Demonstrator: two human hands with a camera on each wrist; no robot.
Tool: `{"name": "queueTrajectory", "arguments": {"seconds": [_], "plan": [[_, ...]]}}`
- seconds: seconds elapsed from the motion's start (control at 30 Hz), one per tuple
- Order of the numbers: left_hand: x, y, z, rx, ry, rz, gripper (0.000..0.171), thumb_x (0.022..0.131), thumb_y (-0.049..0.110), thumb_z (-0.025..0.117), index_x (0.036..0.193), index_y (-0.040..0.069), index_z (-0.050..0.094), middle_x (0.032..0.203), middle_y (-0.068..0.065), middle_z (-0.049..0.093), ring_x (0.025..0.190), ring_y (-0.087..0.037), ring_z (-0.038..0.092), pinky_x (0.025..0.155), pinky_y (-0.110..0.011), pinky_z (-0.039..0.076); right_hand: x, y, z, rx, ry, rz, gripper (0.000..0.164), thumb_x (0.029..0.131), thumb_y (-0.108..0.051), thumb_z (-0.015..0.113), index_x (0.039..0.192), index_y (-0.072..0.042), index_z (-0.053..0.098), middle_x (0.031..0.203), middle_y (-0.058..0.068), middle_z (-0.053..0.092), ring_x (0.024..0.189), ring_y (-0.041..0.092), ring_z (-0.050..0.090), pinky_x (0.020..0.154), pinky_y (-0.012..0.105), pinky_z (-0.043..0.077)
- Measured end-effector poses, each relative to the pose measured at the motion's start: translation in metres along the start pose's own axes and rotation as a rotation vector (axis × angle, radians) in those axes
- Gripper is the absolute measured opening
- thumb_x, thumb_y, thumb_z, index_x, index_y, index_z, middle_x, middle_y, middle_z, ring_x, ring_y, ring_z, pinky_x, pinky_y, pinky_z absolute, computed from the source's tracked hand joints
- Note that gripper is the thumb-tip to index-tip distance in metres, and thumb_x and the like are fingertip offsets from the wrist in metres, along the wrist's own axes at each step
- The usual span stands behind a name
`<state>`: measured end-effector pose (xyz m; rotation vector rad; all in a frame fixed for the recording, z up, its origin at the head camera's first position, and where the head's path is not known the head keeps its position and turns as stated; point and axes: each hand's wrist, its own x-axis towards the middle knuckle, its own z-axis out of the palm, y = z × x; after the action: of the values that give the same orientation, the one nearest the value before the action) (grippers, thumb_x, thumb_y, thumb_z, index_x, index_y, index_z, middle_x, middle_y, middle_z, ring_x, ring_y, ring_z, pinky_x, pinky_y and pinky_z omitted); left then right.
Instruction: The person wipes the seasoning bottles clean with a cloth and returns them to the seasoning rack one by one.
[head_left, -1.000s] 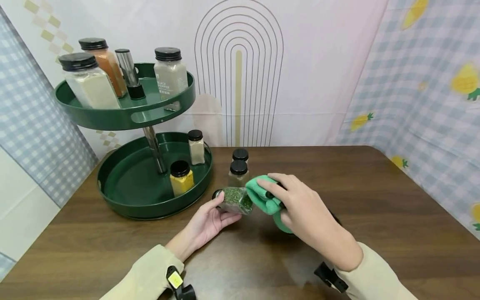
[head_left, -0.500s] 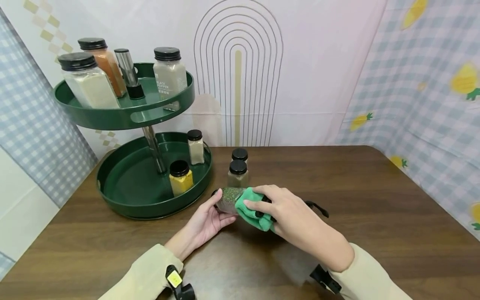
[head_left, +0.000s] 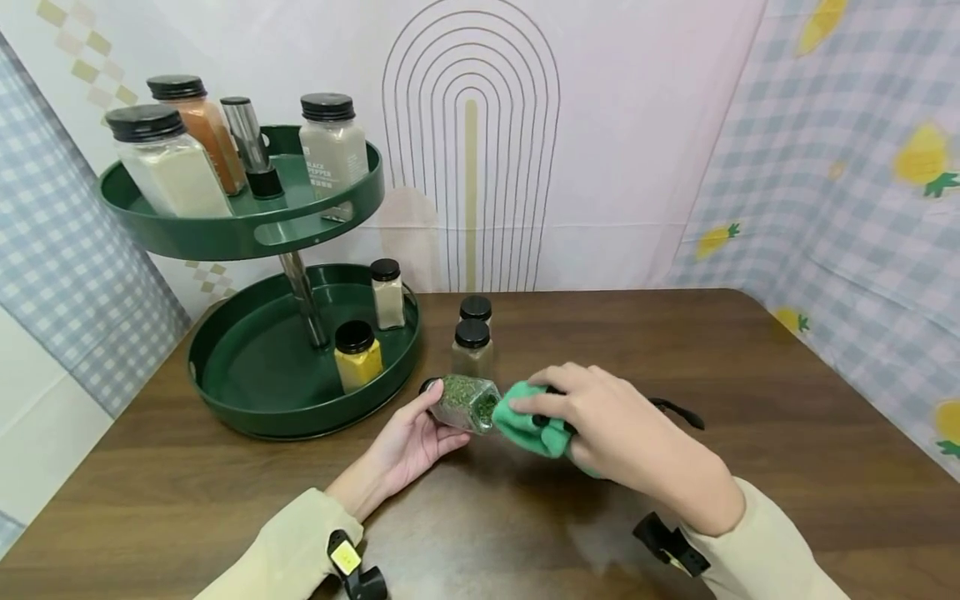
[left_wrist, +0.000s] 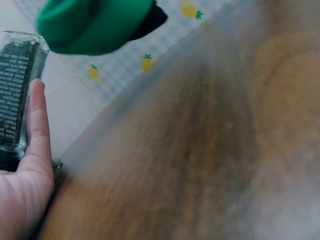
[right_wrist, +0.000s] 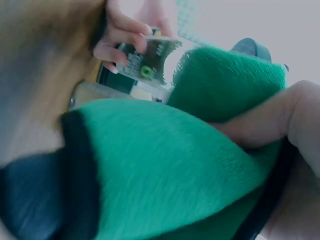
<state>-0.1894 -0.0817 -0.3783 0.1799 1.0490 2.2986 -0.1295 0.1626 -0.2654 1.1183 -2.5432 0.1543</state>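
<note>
My left hand [head_left: 411, 446] holds a clear spice jar [head_left: 467, 403] of green dried herbs, tilted on its side with the black lid toward the palm. Its base points right. Small printed text covers one side of the jar [left_wrist: 15, 92] in the left wrist view. A folded green cloth [head_left: 534, 423] with black edging is pinched in my right hand [head_left: 611, 421], just right of the jar's base. In the right wrist view the cloth [right_wrist: 165, 165] fills the middle, with the jar behind it.
A two-tier green turntable rack [head_left: 300, 421] stands at left. A yellow jar [head_left: 357, 358] and a pale jar [head_left: 388, 296] sit on its lower tier; larger jars and a metal bottle [head_left: 251, 146] stand above. Two black-lidded jars [head_left: 472, 354] stand behind the hands on the wooden table [head_left: 750, 392].
The green cloth moved left over the jar's base, then back right, baring the base again. The left hand keeps its hold on the jar, nearly still.
</note>
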Motion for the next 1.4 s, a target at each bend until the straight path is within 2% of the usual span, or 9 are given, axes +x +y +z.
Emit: {"name": "queueTrajectory", "arguments": {"seconds": [0.1,0.17,0.37,0.6,0.87,1.17,1.4], "plan": [[-0.001,-0.001,0.0,0.042,-0.023,0.003,0.036,0.1,0.034,0.036,0.128,0.011,0.032,0.105,-0.006,0.057,0.087,-0.017,0.063,0.079,-0.026,0.053,0.002,-0.001,0.0,0.007,0.111,0.021,0.064,0.069,0.014,0.056,0.12,-0.024,0.063,0.117,0.002,0.06,0.095,0.021,0.059,0.075,0.036,0.05],[-0.002,-0.001,-0.001,0.076,-0.038,0.009,0.034,0.101,0.033,0.036,0.126,0.011,0.035,0.105,-0.005,0.058,0.088,-0.017,0.063,0.08,-0.027,0.053,0.003,-0.002,0.005,0.02,0.139,-0.005,0.066,0.069,0.014,0.055,0.123,-0.022,0.061,0.119,0.004,0.059,0.097,0.021,0.059,0.076,0.036,0.05],[-0.004,-0.002,-0.002,0.096,-0.054,0.028,0.029,0.101,0.032,0.037,0.12,0.011,0.043,0.1,-0.003,0.062,0.085,-0.015,0.064,0.078,-0.026,0.053,0.006,-0.008,0.019,0.067,0.081,-0.099,0.074,0.066,0.018,0.055,0.129,-0.022,0.057,0.122,0.007,0.056,0.102,0.02,0.058,0.081,0.033,0.051],[-0.004,-0.001,-0.002,0.093,-0.056,0.026,0.029,0.101,0.033,0.035,0.119,0.012,0.044,0.099,-0.002,0.062,0.083,-0.014,0.063,0.076,-0.025,0.054,0.005,-0.009,0.02,0.082,0.114,-0.122,0.075,0.066,0.02,0.055,0.127,-0.023,0.058,0.12,0.007,0.056,0.1,0.02,0.058,0.079,0.032,0.051],[-0.003,0.0,-0.001,0.071,-0.043,0.015,0.032,0.101,0.036,0.036,0.121,0.011,0.04,0.1,-0.003,0.06,0.083,-0.014,0.063,0.076,-0.023,0.053,0.006,-0.01,0.023,0.036,0.141,-0.122,0.07,0.066,0.014,0.065,0.126,-0.022,0.059,0.114,0.009,0.059,0.091,0.02,0.059,0.074,0.03,0.051],[-0.002,0.003,-0.001,0.054,-0.049,-0.005,0.031,0.101,0.035,0.036,0.122,0.012,0.039,0.101,-0.003,0.06,0.083,-0.016,0.064,0.076,-0.025,0.053,0.007,-0.01,0.018,0.018,0.045,-0.083,0.071,0.066,0.014,0.063,0.127,-0.023,0.058,0.114,0.008,0.058,0.09,0.019,0.058,0.071,0.03,0.05],[0.002,0.001,-0.001,0.035,-0.068,-0.011,0.032,0.101,0.035,0.036,0.123,0.012,0.036,0.103,-0.004,0.059,0.084,-0.018,0.064,0.076,-0.026,0.054,0.003,-0.007,0.016,0.022,0.031,-0.103,0.067,0.068,0.013,0.058,0.122,-0.025,0.062,0.107,0.004,0.059,0.085,0.017,0.057,0.07,0.027,0.049]]}}
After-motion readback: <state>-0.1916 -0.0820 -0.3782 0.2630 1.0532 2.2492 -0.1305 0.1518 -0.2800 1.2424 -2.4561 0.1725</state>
